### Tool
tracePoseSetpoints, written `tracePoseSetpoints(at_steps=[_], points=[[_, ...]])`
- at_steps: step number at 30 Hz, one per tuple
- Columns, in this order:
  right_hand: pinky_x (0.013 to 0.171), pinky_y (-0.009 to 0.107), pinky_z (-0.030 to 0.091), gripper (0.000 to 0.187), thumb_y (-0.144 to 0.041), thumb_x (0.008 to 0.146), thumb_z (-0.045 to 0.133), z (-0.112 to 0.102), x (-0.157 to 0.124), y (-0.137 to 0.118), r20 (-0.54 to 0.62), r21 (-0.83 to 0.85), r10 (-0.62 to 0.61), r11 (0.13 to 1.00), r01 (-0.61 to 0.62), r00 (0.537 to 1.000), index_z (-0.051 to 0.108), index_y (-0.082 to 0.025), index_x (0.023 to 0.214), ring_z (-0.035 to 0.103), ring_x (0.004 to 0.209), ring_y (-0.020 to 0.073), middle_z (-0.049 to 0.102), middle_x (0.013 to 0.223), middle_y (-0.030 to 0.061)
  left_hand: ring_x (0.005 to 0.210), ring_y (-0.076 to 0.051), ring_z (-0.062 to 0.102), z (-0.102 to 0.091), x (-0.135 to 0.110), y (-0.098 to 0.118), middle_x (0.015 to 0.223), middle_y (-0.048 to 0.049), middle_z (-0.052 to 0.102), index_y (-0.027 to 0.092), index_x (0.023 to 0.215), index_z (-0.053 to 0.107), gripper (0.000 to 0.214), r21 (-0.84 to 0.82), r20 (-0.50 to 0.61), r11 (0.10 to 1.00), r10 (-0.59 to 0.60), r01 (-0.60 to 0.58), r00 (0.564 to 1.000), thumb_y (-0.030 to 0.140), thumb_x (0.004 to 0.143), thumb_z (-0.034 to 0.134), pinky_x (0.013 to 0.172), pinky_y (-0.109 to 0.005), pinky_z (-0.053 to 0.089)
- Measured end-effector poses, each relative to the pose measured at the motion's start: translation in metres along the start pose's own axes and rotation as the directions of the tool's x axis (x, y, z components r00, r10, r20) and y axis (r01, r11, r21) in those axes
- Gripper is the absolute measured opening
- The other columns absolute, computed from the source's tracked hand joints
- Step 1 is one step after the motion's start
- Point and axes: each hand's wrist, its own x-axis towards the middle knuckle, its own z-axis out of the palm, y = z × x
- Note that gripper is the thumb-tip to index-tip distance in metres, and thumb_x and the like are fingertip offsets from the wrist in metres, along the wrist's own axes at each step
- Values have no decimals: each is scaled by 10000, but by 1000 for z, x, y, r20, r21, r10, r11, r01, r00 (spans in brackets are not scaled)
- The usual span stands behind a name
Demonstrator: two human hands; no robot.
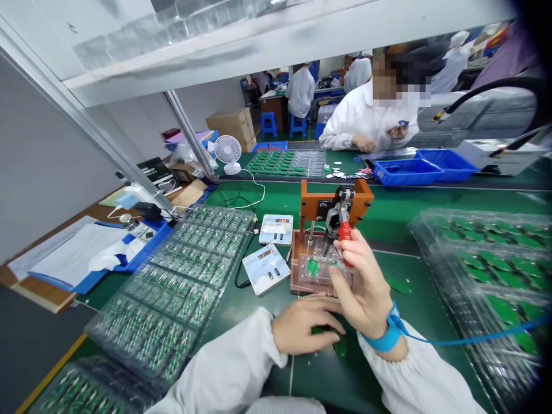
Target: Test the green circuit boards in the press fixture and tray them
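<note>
The left forearm (228,359) and right forearm (414,371) extend from the lower edge, the left hand (302,328) palm-down at lower centre, digits (321,305) pointing rightward, the right hand (366,287) raised right of centre, fingers (357,247) bent, thumb (342,290) apart.

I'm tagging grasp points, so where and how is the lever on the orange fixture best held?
Probably by its red handle, wrapped by the right hand from the near right. The handle hangs in front of the orange frame, on the wearer's side, so it seems easiest to reach; the metal linkage above has joints that might pinch.
</note>
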Motion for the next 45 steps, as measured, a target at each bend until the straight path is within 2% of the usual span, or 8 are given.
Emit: tracePoseSetpoints(at_steps=[5, 8, 11, 14, 20, 32, 37, 45], points=[[1209, 510, 437, 670, 68, 847, 595, -3, 3, -3, 26, 7, -23, 1000, 23, 999, 531, -256, 1430, 500, 1413, 261, 617, 1348, 70, 865, -202, 745, -85, 4, 5, 922, -72, 783, 159, 984, 749, 200, -129, 21, 930, -344, 343, 939, 343, 915, 716, 819, -297, 585], [1204, 490, 447, 644, 60, 855, 592, -3, 7, -5, 30, -15, -45, 999, 46, 999, 524, -233, 1425, 457, 1448, 250, 620, 1349, 85, 1181, -284, 659, -122, 14, -18, 1245, -118, 714, 179, 1202, 710, 377, 267, -35, 837, -486, 477, 873, 259, 840, 780, 1051, -401, 504], [1206, 485, 444, 611, 51, 863, 590, -2, 10, -7, 22, -27, -49, 998, 49, 999, 533, -220, 1407, 457, 1448, 248, 622, 1342, 90, 1525, -404, 252, -139, 26, -47, 1634, -165, 340, 192, 1466, 530, 883, 621, -6, 607, -629, 495, 778, 281, 675, 911, 1244, -523, 253], [1210, 469, 442, 587, 51, 862, 591, -2, 10, -8, 16, -24, -51, 998, 51, 999, 544, -205, 1388, 462, 1443, 246, 624, 1337, 92, 1561, -428, 51, -145, 36, -66, 1701, -156, 137, 196, 1578, 352, 1129, 741, 61, 494, -724, 454, 687, 400, 631, 931, 1249, -565, 201], [1204, 475, 455, 584, 51, 857, 595, -3, 10, -7, 25, -27, -64, 998, 65, 998, 546, -196, 1384, 475, 1431, 245, 632, 1328, 90, 1552, -450, 74, -148, 46, -73, 1697, -159, 156, 177, 1576, 352, 1141, 819, 133, 441, -768, 366, 627, 508, 633, 901, 1229, -594, 238], [1100, 581, 537, 589, 5, 878, 594, -2, 11, -7, 2, -57, -66, 996, 66, 998, 530, -247, 1407, 525, 1391, 311, 665, 1301, 93, 1553, -450, 64, -157, 38, -72, 1701, -187, 86, 174, 1600, 276, 1191, 752, 141, 519, -729, 406, 670, 534, 637, 876, 1244, -575, 189], [1134, 526, 523, 578, 39, 856, 604, -2, 12, -7, 5, -53, -89, 995, 89, 996, 546, -201, 1378, 504, 1411, 291, 660, 1293, 111, 1549, -469, 24, -161, 29, -72, 1701, -192, 79, 153, 1589, 293, 1225, 765, 138, 471, -786, 439, 603, 517, 589, 900, 1241, -586, 193], [1115, 529, 536, 561, 22, 871, 601, -3, 13, -6, 10, -68, -105, 992, 105, 994, 536, -210, 1377, 503, 1412, 288, 657, 1280, 104, 1547, -474, 13, -159, 28, -72, 1701, -196, 37, 142, 1610, 224, 1310, 781, 140, 457, -792, 426, 594, 568, 569, 896, 1243, -581, 187]])
